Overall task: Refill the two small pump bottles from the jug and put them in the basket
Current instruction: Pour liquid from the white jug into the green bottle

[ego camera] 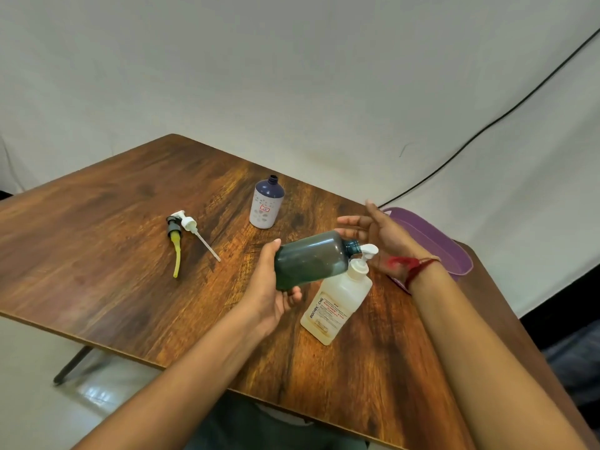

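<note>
I see the wooden table (123, 241) first, with the purple basket (435, 245) at its far right edge, nothing in it that I can make out. Nearer me stands the pale jug (337, 303) with its white pump head on, just beside the tilted teal bottle (311, 259). My left hand (269, 287) wraps that bottle's base, thumb on top, neck uncapped and pointing right close to the jug's spout. My right hand (373, 232) hangs open behind the neck, fingers spread, holding nothing. The white-and-navy bottle (267, 204) stands uncapped further back, and the two pump tops (183, 232) lie loose on the left. I judge that filling comes now: I'd bring the teal neck directly under the spout, keep it steady, and press the pump slowly with the free hand.
</note>
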